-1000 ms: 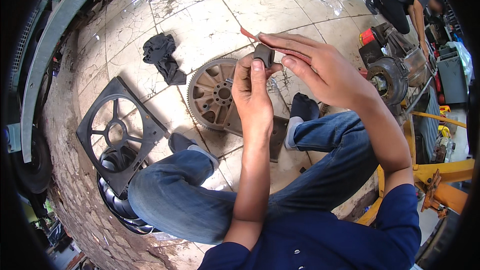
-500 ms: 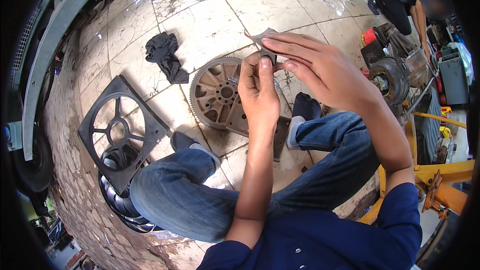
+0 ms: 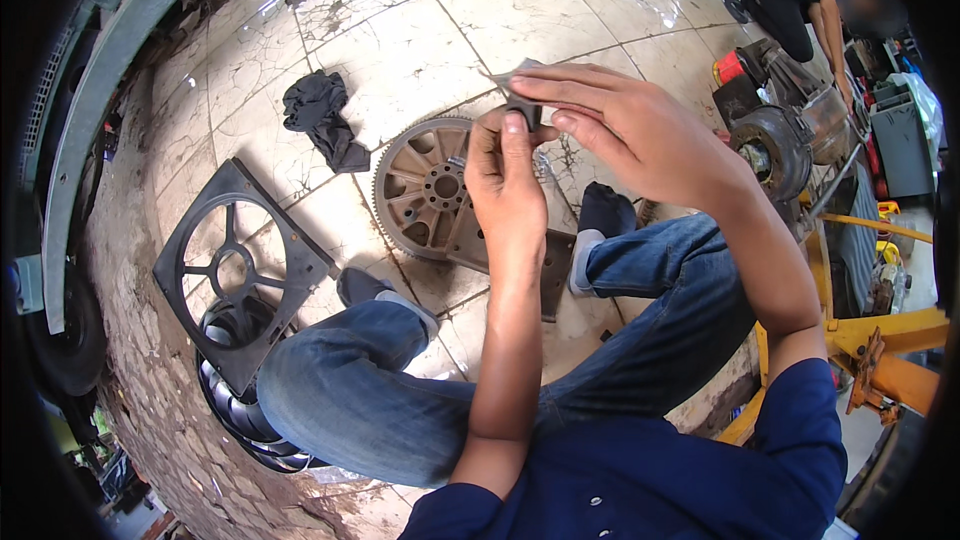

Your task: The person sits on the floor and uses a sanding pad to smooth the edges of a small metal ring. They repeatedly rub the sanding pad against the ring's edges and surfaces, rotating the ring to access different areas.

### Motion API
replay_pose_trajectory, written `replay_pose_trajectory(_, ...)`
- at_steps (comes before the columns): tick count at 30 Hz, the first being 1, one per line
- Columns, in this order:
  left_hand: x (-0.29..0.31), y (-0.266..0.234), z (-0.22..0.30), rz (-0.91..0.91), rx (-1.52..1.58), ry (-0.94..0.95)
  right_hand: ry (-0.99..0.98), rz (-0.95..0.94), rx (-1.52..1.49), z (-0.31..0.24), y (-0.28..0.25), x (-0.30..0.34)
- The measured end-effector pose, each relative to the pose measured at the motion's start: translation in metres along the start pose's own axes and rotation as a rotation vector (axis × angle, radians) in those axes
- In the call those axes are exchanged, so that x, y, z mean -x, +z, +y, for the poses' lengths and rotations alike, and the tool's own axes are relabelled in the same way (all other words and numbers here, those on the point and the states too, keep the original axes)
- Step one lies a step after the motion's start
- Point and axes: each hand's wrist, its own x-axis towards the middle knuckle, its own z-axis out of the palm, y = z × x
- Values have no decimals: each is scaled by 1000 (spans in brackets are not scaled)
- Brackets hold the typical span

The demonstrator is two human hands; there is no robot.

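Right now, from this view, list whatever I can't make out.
All in the head view:
Small dark part: mostly hidden by the left hand and grey sheet.
Grey sheet: largely covered by the right hand.
Toothed wheel: right edge behind the left hand.
Bladed fan: partly hidden by black frame and knee.
Co-worker's hand: too small to tell its grip.

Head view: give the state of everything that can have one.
Left hand: gripping dark part
Right hand: holding grey sheet
Dark part: held, partly covered
Toothed wheel: flat on tiles
Black cloth: crumpled on tiles
Black frame: partly covering fan
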Motion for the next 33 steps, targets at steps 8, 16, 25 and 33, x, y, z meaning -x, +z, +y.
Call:
replay_pose_trajectory(8, 2, 2, 1, -30, 21, -20, -62, 16, 68, 6, -2, 0)
replay_pose_trajectory(16, 1, 3, -3, -15, 38, -34, -24, 27, 132, 8, -1, 0)
replay_pose_trajectory(25, 3, 1, -7, 2, 10, -55, -94, 50, 268, 2, 3, 3)
replay_pose_trajectory(33, 9, 4, -4, 8, 80, -35, -40, 26, 120, 6, 0, 4)
